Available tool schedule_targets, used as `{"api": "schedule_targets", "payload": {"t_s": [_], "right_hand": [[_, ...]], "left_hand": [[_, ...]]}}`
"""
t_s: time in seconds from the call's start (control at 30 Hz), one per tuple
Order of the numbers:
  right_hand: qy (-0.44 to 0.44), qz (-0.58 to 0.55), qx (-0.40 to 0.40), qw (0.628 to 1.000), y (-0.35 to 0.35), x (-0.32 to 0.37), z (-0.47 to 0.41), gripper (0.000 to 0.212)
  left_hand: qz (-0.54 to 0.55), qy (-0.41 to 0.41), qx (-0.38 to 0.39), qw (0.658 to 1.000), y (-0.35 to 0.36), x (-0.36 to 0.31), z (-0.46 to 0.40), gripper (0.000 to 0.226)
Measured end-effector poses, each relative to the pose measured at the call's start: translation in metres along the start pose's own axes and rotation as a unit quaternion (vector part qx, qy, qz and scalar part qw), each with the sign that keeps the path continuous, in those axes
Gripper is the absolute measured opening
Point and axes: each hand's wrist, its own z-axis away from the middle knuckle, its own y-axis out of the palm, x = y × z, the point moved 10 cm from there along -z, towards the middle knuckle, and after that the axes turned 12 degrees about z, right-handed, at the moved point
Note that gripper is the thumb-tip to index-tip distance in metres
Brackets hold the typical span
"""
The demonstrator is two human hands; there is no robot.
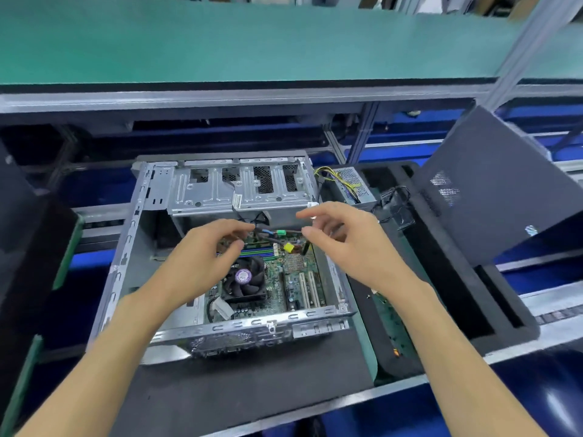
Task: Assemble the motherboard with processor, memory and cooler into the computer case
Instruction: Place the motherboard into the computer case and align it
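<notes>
The open metal computer case lies on a black mat. Inside it sits the green motherboard with its black cooler fan, memory sticks and white expansion slots. A black cable bundle with blue and green connectors runs across the board's far edge. My left hand hovers over the memory, its index fingertip touching the cable's left end and its thumb apart below. My right hand is at the cable's right end, where its thumb and curled fingers seem to pinch it.
A power supply with yellow and black wires stands just right of the case in black foam. The dark side panel leans at the right. A green circuit board lies beside the case. A green shelf runs overhead.
</notes>
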Motion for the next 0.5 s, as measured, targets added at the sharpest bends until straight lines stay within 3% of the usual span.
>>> {"api": "schedule_targets", "payload": {"t_s": [0.23,0.5], "right_hand": [[-0.036,-0.017,0.003,0.999,-0.02,0.002,0.011,0.009],[-0.103,-0.081,0.069,0.989,0.012,0.006,0.03,0.008]], "left_hand": [[0.005,0.009,-0.054,0.998,-0.001,-0.034,0.021,0.028],[-0.006,-0.07,-0.184,0.98,0.0,-0.032,0.087,0.022]]}}
